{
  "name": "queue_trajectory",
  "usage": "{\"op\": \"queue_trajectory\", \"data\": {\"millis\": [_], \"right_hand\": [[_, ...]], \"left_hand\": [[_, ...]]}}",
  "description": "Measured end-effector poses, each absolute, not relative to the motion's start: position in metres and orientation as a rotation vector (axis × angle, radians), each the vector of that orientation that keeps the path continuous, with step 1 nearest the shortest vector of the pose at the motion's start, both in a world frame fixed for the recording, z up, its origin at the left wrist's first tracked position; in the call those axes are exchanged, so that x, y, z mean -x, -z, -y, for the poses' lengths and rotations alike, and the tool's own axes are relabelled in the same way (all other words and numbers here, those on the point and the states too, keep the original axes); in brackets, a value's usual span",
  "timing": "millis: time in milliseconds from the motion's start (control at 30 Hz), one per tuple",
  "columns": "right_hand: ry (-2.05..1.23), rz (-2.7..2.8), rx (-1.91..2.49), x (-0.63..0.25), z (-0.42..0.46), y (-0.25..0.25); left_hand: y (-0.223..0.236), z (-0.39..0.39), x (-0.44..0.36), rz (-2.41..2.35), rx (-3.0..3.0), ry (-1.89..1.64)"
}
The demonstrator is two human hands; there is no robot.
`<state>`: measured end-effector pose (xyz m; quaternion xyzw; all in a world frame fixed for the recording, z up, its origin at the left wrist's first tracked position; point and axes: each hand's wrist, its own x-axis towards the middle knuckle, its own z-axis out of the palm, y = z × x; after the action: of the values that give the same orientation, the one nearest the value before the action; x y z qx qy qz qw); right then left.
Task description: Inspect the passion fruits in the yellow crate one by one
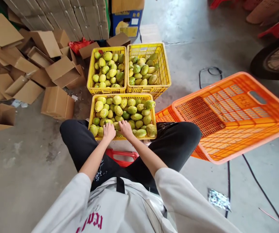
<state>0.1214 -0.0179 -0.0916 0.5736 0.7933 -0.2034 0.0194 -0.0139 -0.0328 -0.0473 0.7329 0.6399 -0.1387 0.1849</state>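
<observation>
Both hands are over the near yellow crate [154, 124], heaped with green-yellow papayas [117, 110]. At the crate's near side, the fingers of my left hand [109, 131] curl over a green papaya [108, 121]. Just to its right, my right hand [126, 128] has its fingers bent down among the fruit; the fingertips and whatever they grip are hidden. A small gap separates the two hands. One larger, rough-skinned papaya [151, 130] rests in the crate's near right corner.
Behind stand two more yellow crates of papayas, the left one [90, 74] fuller than the right one [165, 66]. An orange crate [236, 149] tilts at my right. Cardboard boxes [57, 102] pile up on the left. A red stool [122, 155] is beneath me; a wheel [275, 58] stands far right.
</observation>
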Motion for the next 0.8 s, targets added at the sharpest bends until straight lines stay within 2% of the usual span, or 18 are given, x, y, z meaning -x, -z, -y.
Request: {"op": "queue_trajectory", "data": {"millis": [67,200,333,467,533,600,700,800], "right_hand": [[0.631,-2.477,-1.772,-0.113,0.034,0.094],[0.782,-2.506,-1.728,-0.102,0.052,0.095],[1.013,-2.519,-1.944,-0.107,0.061,0.104],[1.695,-2.293,-2.351,-0.12,0.055,0.11],[2.12,-1.829,-2.761,-0.128,0.046,0.106],[2.649,-1.183,-2.945,-0.136,0.035,0.095],[3.453,-0.435,-2.51,-0.149,0.024,0.068],[3.786,0.003,-2.07,-0.157,0.021,0.038]], "left_hand": [[0.051,0.019,0.02,-1.788,-2.172,0.286],[0.058,-0.004,0.033,-1.614,-2.132,0.448],[0.061,-0.002,0.036,-1.768,-1.989,0.412],[0.058,0.007,0.028,-1.912,-1.771,-0.002],[0.051,0.005,0.022,-1.922,-1.558,-0.321],[0.039,0.0,0.017,-1.828,-1.198,-0.629],[0.016,0.0,0.018,-1.512,-0.69,-0.854],[-0.005,0.017,0.026,-1.207,-0.379,-0.897]]}}
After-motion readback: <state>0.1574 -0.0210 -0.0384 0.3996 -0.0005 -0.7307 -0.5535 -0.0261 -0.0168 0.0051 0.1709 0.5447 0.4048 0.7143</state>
